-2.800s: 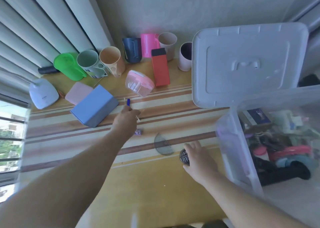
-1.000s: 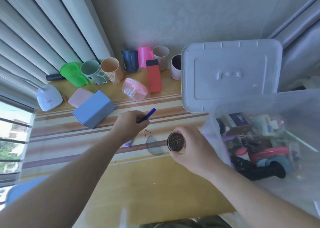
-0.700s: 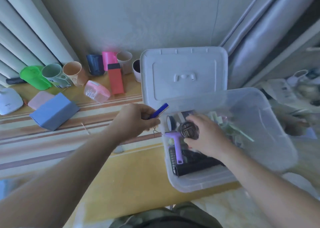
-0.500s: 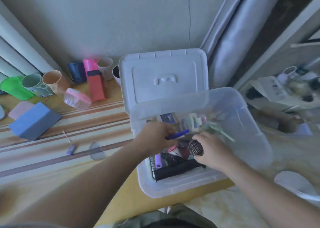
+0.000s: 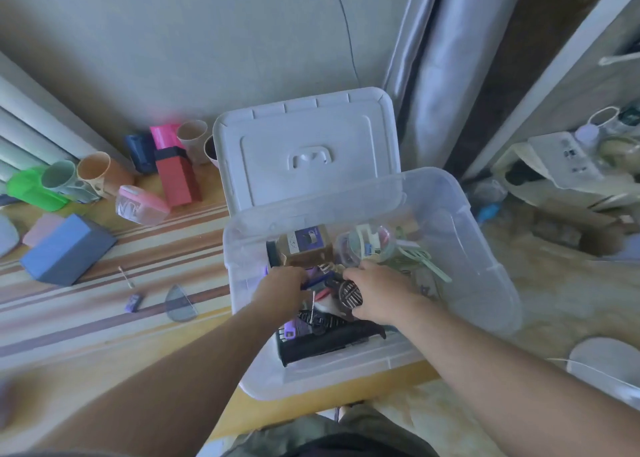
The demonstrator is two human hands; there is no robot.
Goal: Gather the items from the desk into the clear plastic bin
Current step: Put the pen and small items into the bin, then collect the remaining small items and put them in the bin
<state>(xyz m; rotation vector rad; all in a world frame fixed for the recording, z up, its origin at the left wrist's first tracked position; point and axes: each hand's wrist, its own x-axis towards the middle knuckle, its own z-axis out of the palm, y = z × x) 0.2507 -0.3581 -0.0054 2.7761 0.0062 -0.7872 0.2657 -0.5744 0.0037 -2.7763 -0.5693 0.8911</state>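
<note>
The clear plastic bin (image 5: 485, 283) stands at the desk's right end, holding several items. Both of my hands are inside it. My left hand (image 5: 280, 288) grips a blue pen (image 5: 313, 285) low over the contents. My right hand (image 5: 377, 292) holds a small round dark disc (image 5: 349, 294). On the striped desk (image 5: 104, 318) lie a grey semicircular piece (image 5: 180, 304), a small purple item (image 5: 133, 303), a thin stick (image 5: 126, 277), a blue box (image 5: 65, 250), a red box (image 5: 176, 176), a pink-lidded clear case (image 5: 142, 205) and several cups (image 5: 93, 176).
The bin's white lid (image 5: 304, 151) leans against the wall behind the bin. A grey curtain (image 5: 433, 75) hangs to the right. White appliances (image 5: 568, 165) and clutter sit on the floor at far right.
Both hands carried the pen and the disc from the desk to the right and lowered them into the bin. The view swung right with them.
</note>
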